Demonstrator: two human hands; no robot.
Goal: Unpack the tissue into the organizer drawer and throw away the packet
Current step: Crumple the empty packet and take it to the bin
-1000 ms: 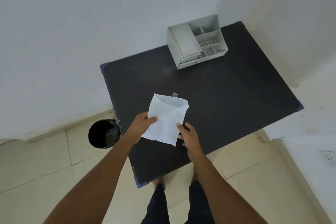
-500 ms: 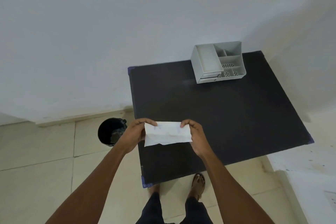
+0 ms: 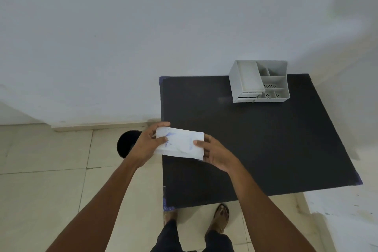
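Both hands hold a white packet (image 3: 180,145) with faint blue print, flat and folded, over the left edge of the black table (image 3: 255,139). My left hand (image 3: 149,145) grips its left end and my right hand (image 3: 214,153) grips its right end. The grey organizer (image 3: 258,82) stands at the table's far side, with several open compartments on top and a small drawer at its front bottom left. A black bin (image 3: 126,145) stands on the floor left of the table, partly hidden behind my left hand.
A white wall runs behind the table. Beige floor tiles (image 3: 51,190) lie to the left and in front. My sandalled feet (image 3: 221,217) stand at the table's near edge. A white ledge (image 3: 347,210) lies at the lower right.
The packet went from an opened-out sheet to a folded flat strip. Both hands carried it left, toward the table's left edge and the bin. The view swung left.
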